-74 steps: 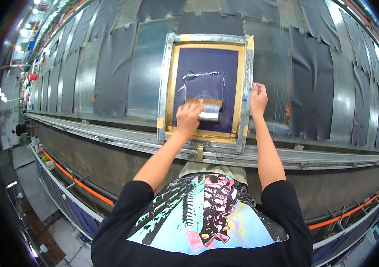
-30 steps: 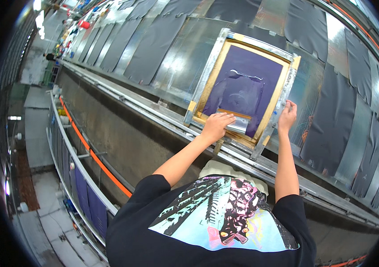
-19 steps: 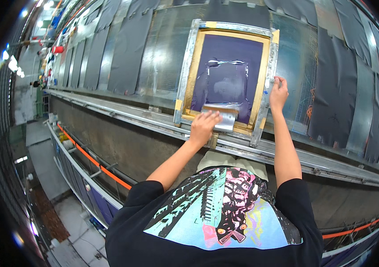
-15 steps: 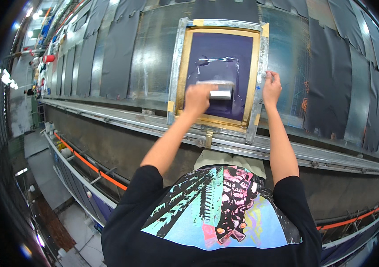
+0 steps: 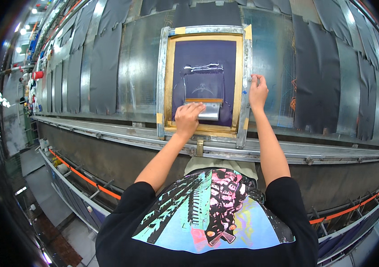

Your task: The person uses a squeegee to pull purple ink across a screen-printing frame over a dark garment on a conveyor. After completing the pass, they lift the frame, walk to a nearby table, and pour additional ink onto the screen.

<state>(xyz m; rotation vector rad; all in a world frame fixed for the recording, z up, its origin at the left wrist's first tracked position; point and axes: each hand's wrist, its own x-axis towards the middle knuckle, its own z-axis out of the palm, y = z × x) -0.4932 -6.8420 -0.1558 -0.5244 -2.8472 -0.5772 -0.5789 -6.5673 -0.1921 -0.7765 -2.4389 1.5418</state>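
My left hand is closed around the left part of a squeegee, which has a metal holder and an orange-brown blade edge. The squeegee rests on the purple mesh of a printing screen, near its close end. Just beyond the blade, a pale arched design shows in the mesh. A glossy ridge of ink lies across it farther away. The screen has a metal frame with yellowish tape along the inside. At the frame's right side, my right hand pinches the rail with curled fingers, which are partly hidden.
Under the screen runs a long table, with dark fabric pieces and bare shiny panels on both sides. A metal rail follows its near edge, where a small brass-coloured clamp sits. An orange strip lies behind on the left.
The squeegee has come toward me along the mesh in my left hand, and the pale design now shows beyond it. My right hand stays at the frame. The whole view has shifted slightly.
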